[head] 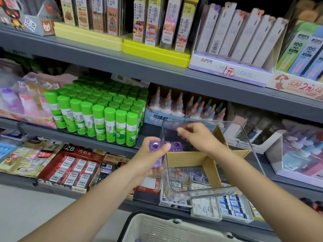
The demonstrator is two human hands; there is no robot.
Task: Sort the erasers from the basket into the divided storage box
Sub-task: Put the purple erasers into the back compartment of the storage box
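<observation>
**Hands at the box rim, purple eraser pack ready to go in**

Hands meet at mid-frame over the shelf edge. Nearest the camera, at the bottom centre, sits the white slatted basket (157,229); what it holds cannot be made out. Above it, the left hand (150,158) curls thumb and fingers round a purple eraser pack (155,151), held roughly upright with its long axis running up and down the frame. The right hand (197,137) reaches over the near wall into the clear storage box (253,154), fingers loosely bent toward its far left corner; whether they pinch anything I cannot tell. A second purple pack (176,145) lies inside, just beyond the left thumb. A brown cardboard divider (209,165) splits the box.

The held pack is just left of the box's left wall, touching or nearly so. The left hand is the nearer one, so the next move is probably a short carry rightward and over that wall, into the compartment with the matching pack.

Farther back, in the left centre, stand green glue sticks (97,116).
</observation>
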